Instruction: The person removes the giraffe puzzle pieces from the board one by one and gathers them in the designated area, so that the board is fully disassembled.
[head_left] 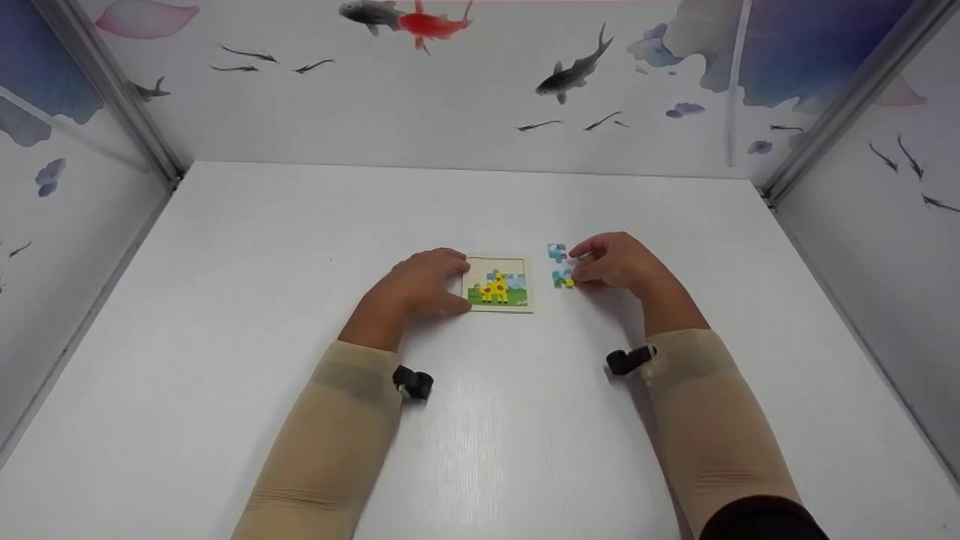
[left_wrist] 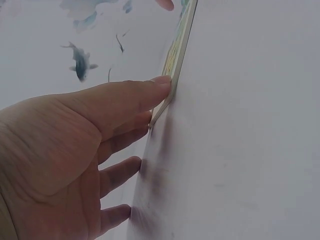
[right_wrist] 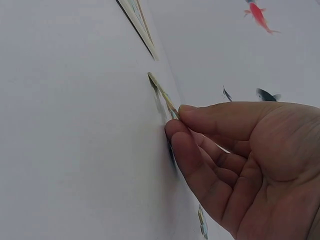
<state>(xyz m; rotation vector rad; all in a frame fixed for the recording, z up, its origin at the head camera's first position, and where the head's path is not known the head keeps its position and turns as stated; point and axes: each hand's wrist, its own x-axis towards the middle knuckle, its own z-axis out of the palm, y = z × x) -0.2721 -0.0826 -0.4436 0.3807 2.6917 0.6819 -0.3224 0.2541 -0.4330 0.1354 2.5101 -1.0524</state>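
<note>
While the left hand (head_left: 429,280), its grip spread, steadies the square pale-wood puzzle tray (head_left: 529,286), the right hand (head_left: 613,262) pinches a blue-green-yellow jigsaw piece (head_left: 561,279). Hold it lightly, tabs clear

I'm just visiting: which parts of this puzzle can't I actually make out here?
Head view: the tiny white mark at the board's lower right corner is too small to read; whatever lies under the right hand is covered by it.
Left wrist view: the board's picture is nearly edge-on, and the top edge cuts it off.
Right wrist view: the pinched piece is nearly edge-on, one end hidden by fingertips.
</note>
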